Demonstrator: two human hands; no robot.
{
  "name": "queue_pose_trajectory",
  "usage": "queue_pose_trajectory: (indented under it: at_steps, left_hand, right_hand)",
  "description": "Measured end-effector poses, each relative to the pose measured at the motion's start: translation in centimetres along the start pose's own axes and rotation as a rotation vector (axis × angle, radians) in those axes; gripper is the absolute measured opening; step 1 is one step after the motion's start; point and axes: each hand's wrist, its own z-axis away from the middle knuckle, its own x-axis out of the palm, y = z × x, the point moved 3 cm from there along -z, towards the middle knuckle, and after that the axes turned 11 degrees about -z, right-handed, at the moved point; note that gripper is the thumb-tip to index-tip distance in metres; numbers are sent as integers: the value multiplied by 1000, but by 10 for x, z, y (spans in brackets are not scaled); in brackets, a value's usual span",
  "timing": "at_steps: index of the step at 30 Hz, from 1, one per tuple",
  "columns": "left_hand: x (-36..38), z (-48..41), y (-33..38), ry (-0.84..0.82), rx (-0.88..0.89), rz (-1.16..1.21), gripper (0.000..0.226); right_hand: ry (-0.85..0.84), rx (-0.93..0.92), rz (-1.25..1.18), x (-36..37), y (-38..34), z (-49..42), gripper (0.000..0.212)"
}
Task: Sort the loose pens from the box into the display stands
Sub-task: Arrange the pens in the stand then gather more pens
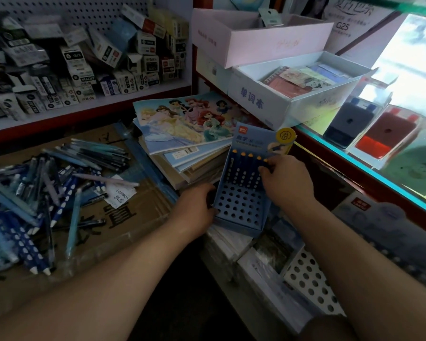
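Seen from the head camera, the blue display stand (240, 200) sits tilted on wrapped packs low in the middle, its backing card leaning toward a stack of notebooks (182, 126). The left hand (194, 207) grips the stand's left wall, its fingers curled over the edge to steady it. The right hand (287, 179) is at the back row, where four pens (242, 166) already stand upright in their holes. Its fingers (268, 168) are bent and closed on the last pen (265, 162) at the right end of that row, apparently pinching it near the orange tip. Whether that pen is fully seated I cannot tell.

The loose pens (35, 190) lie in a tangled heap in the flattened cardboard box (138, 195), well apart to the left. Among them are dark blue barrels with white dots and paler blue ones. A white paper slip (118, 195) lies at the edge of the heap.

The pens look light, stiff and smooth, so they are likely to roll and slide over one another. I would pinch one at mid-barrel to lift it clear, then move the hold toward the top to guide it into a hole. The stand seems to be thin card or plastic, light enough to tip, so the steadying hold on its wall is worth having.
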Motion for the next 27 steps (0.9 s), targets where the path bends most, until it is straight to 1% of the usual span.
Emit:
queue_pose_trajectory:
  at_steps: [4,6,9,10,12,14,17,19,21,25,27]
  left_hand:
    - [0,1,2,-5,-11,2,48]
    - [-1,2,4,-5,-14,-5,48]
    - [-6,7,7,7,-18,25,48]
    - [-10,9,8,16,-28,45,49]
    - [-23,13,8,42,-45,65,50]
    - [-41,18,6,83,-54,67,46]
    - [-79,35,-5,143,-83,-7,38]
    - [-105,54,-23,172,-137,-37,35]
    - [-132,77,-48,200,-224,-52,30]
    - [-177,139,-95,276,-448,-4,15]
    - [-190,170,-111,301,-534,4,14]
  right_hand:
    - [-13,56,65,-1,-1,-2,22]
    - [13,58,58,-7,-3,1,24]
    - [118,13,-72,-24,-14,7,28]
    - [134,0,-121,-28,-19,10,28]
    - [113,-33,-183,-30,-33,17,23]
    - [29,-83,-226,-22,-52,26,18]
    - [-163,-216,-254,4,-84,40,17]
    - [-294,-313,-254,24,-106,49,13]
    - [-415,-392,-259,45,-127,59,11]
    - [-587,-498,-266,80,-170,82,12]
    - [-669,-523,-253,95,-187,93,12]
